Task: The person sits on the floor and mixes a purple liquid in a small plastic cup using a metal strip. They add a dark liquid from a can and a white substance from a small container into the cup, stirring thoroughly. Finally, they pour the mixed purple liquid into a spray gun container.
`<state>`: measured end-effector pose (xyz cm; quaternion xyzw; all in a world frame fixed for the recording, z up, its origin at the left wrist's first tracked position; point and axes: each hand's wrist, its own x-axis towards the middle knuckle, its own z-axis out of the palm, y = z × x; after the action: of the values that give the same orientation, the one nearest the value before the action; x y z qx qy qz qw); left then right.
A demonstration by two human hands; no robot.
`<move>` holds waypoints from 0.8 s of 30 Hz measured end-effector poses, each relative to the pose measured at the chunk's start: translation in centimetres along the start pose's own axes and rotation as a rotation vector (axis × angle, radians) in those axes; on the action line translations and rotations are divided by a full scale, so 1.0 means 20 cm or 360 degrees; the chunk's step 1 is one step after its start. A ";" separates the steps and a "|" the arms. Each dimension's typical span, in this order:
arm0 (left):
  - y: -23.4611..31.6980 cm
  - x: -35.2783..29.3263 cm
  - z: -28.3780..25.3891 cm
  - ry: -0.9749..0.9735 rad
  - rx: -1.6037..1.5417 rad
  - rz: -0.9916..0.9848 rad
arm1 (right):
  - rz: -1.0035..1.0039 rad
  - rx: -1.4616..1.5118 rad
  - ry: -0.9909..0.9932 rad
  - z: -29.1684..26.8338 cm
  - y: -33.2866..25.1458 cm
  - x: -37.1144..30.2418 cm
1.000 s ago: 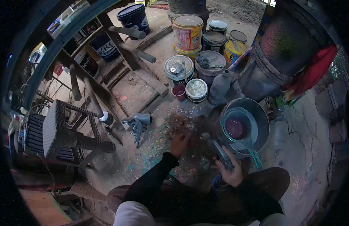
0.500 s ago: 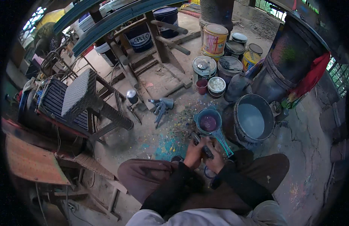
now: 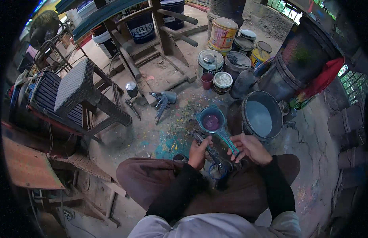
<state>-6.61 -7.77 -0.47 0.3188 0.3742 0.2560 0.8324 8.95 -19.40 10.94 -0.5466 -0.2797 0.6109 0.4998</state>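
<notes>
My left hand [image 3: 198, 154] is closed round a dark, elongated metal tool [image 3: 214, 154] whose exact kind I cannot make out. Below the tool, between my legs, shows a blue ring-shaped rim [image 3: 218, 171], partly hidden. My right hand [image 3: 253, 148] has its thumb and fingers apart around the handle end of a blue-green plastic dipper [image 3: 222, 135]; I see no firm grip. The dipper rests on the floor with purple liquid [image 3: 211, 122] in its bowl. Just right of it stands a dark bucket [image 3: 280, 121] of pale grey-blue liquid.
A spray gun [image 3: 165, 104] and a small can [image 3: 131, 89] lie beyond on the paint-spattered floor. Several paint pails [image 3: 223, 33], a red cup [image 3: 207, 81] and a tall dark drum [image 3: 289, 71] stand farther off. At left are a woven-pattern stool [image 3: 74, 85] and an orange-brown board [image 3: 29, 164].
My hands have parted. The right has moved right to the dipper's handle, while the left keeps the dark tool. The whole view has shifted slightly; the dipper stays in place on the floor.
</notes>
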 end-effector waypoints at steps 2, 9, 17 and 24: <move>0.00 0.00 -0.01 0.0015 0.0092 -0.0113 | 0.0006 -0.0261 0.0054 0.08 -0.04 0.00; -0.07 0.07 0.00 -0.0048 0.0076 0.0018 | -0.0140 -0.0293 0.0280 0.08 -0.07 -0.04; -0.05 0.06 0.02 -0.0038 0.0107 0.0060 | -0.0336 -0.0386 0.0350 0.09 -0.25 -0.10; -0.04 0.06 0.00 0.0104 0.0327 -0.0039 | -0.0427 -0.0389 0.0390 0.12 -0.31 -0.15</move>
<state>-5.75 -7.61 -1.54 0.3894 0.4292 0.2162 0.7857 8.21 -19.51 18.11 -0.6313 -0.3591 0.4294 0.5369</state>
